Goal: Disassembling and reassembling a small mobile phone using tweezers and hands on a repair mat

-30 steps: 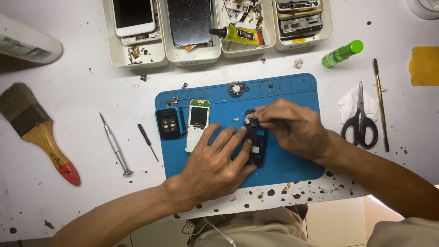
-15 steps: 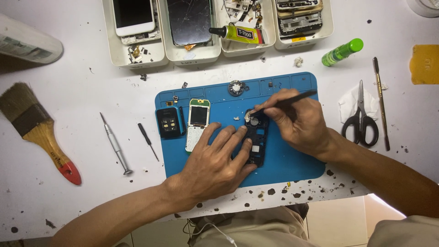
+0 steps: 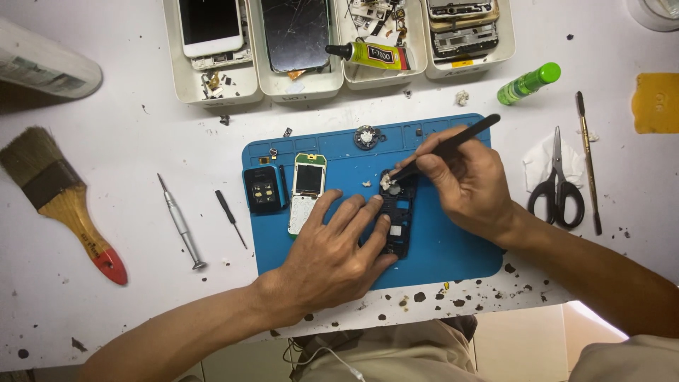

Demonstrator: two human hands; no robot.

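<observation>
Phone frame, black and skeletal, lying lengthwise on the blue mat near its middle, just right of a small white handset with a green top. Left hand pressing down flat, fingers spread open across the frame's lower half, pinning rather than gripping. Right hand pinching a slim black tool between closed fingers, its tip touching a pale round part at the frame's upper end.

Judging by the look: light, thin plastic, fairly stiff yet full of cut-outs, so likely flexing or cracking under a hard twist. Best taking hold along the long side rails, keeping pressure off the open middle and the small part up top. Sliding easily on a bare desk, probably less so on the mat. Scissors lying well apart to the right.
</observation>
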